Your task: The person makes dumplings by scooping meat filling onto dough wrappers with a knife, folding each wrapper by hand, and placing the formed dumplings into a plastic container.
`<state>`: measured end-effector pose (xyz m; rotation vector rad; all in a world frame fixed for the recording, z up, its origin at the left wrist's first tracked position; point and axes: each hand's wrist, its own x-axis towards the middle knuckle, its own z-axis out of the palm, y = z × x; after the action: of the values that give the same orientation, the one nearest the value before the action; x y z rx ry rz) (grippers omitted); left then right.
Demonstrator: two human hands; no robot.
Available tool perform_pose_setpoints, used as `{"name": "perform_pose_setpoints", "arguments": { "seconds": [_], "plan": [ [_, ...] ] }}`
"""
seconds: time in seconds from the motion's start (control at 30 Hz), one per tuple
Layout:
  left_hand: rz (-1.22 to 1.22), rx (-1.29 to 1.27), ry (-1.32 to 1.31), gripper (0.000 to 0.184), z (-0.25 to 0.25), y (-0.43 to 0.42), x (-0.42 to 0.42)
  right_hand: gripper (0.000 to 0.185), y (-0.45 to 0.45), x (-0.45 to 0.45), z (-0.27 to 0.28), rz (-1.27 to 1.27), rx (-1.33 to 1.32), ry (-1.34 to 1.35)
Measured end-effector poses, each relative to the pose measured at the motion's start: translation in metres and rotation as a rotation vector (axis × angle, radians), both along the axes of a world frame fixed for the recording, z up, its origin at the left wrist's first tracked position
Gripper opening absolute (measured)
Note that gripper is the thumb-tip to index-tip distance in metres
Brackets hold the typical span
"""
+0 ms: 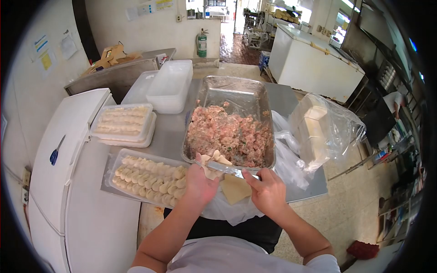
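My left hand [201, 183] cups a thin dumpling wrapper [210, 174] at the near edge of a metal tray [234, 83]. A flat-bladed knife [227, 169] is gripped in my right hand [269, 190], its blade reaching over to the wrapper. Whether filling lies in the wrapper is hard to make out. Ground meat filling [227, 132] with green bits covers the near part of the tray. Square wrappers [234, 189] lie below my hands on plastic. Left of my left hand, rows of folded dumplings [150, 179] fill a clear plastic container [119, 160].
Lidded containers of dumplings [122, 119] sit at the table's left, with stacked plastic tubs [170, 84] behind. A plastic bag of wrapper stacks [314, 129] stands right of the tray. A white fridge [68, 159] borders the left; scissors [57, 151] lie on it. A chest freezer [314, 63] stands behind.
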<state>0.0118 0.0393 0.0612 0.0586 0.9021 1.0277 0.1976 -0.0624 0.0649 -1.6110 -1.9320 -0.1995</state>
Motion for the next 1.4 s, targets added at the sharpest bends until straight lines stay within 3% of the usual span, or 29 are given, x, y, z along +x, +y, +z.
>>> {"name": "perform_pose_setpoints", "arguments": {
  "seconds": [0.03,0.13,0.27,0.77,0.97,1.27,1.4],
  "plan": [
    [0.027,-0.063,0.096,0.043,0.011,-0.001,0.000,0.039,0.002,0.003,-0.001,-0.001,-0.008,-0.014],
    [0.069,0.048,-0.023,0.042,-0.009,0.007,-0.023,0.036,0.004,0.023,0.020,-0.049,-0.031,-0.055],
    [0.033,0.056,0.031,0.041,-0.003,0.010,-0.027,0.035,0.025,0.053,0.037,-0.148,-0.260,-0.240],
    [0.015,0.154,-0.070,0.041,-0.008,0.007,-0.037,0.022,0.083,0.069,0.036,-0.001,-0.562,-0.401],
    [0.002,0.153,-0.089,0.042,-0.011,0.007,-0.036,0.025,0.083,0.070,0.028,0.081,-0.513,-0.342],
    [-0.004,0.182,-0.065,0.043,-0.021,0.008,-0.036,0.023,0.082,0.074,0.014,0.186,-0.433,0.168],
    [0.028,0.172,-0.040,0.044,-0.014,0.012,-0.028,0.025,0.071,0.060,0.016,0.186,-0.293,0.218]
  ]
}}
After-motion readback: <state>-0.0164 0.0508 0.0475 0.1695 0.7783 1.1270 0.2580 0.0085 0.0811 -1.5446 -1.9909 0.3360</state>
